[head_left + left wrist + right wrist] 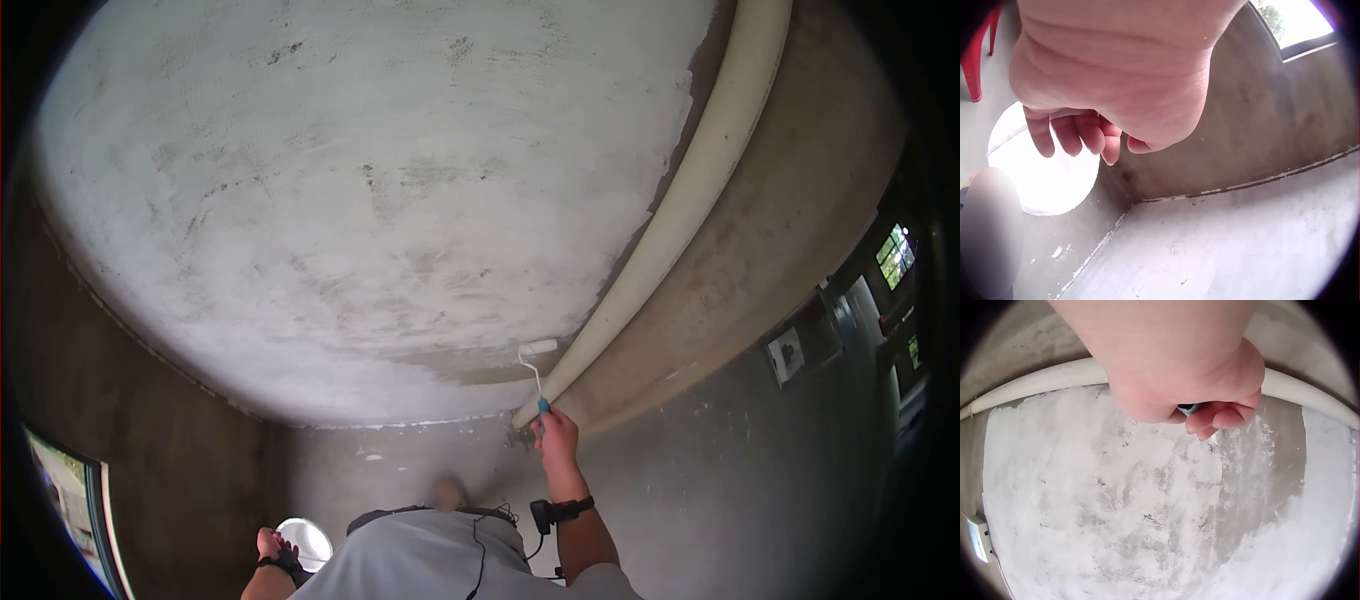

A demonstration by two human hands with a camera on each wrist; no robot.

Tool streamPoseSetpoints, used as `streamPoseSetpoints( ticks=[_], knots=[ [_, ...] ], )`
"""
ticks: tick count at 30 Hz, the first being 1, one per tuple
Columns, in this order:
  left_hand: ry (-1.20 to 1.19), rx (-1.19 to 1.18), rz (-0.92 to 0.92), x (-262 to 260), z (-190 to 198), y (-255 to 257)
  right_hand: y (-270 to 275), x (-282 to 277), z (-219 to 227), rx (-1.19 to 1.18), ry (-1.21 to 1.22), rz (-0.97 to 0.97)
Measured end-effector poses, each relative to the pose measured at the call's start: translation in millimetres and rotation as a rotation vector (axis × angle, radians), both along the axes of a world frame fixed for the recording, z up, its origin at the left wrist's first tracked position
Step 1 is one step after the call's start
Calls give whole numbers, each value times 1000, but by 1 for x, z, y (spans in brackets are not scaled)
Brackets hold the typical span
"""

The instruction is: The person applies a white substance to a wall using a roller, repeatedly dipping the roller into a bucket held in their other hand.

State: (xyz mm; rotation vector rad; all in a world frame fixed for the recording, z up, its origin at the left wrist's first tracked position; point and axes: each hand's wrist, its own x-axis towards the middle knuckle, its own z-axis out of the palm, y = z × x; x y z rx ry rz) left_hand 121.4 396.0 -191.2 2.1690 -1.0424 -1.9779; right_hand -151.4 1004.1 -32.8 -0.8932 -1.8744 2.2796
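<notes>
In the head view, my right hand (558, 440) grips the blue-green handle of a small paint roller (540, 347). The white roller head lies against the wall (400, 200), beside the pipe. In the right wrist view, my right hand (1222, 415) curls round the handle, and the roller head is hidden. My left hand (275, 548) is low beside the white bucket (308, 545). In the left wrist view, the fingers of my left hand (1085, 134) curl above the bucket (1047, 181), with a pale strip of its handle showing under the palm.
A thick pale pipe (690, 200) runs along the edge of the white-coated surface. Red stool legs (972, 75) stand near the bucket. There is a window (75, 510) at the lower left and a wall box (788, 355) at the right.
</notes>
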Motion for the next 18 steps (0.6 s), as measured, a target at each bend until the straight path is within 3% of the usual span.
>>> streamPoseSetpoints(
  ticks=[14,18],
  knots=[
    [7,-55,68,-16,7,15,20,-41,-20,-5,-136,36],
    [35,-55,108,-9,18,23,28,-62,-45,-92,-221,37]
  ],
)
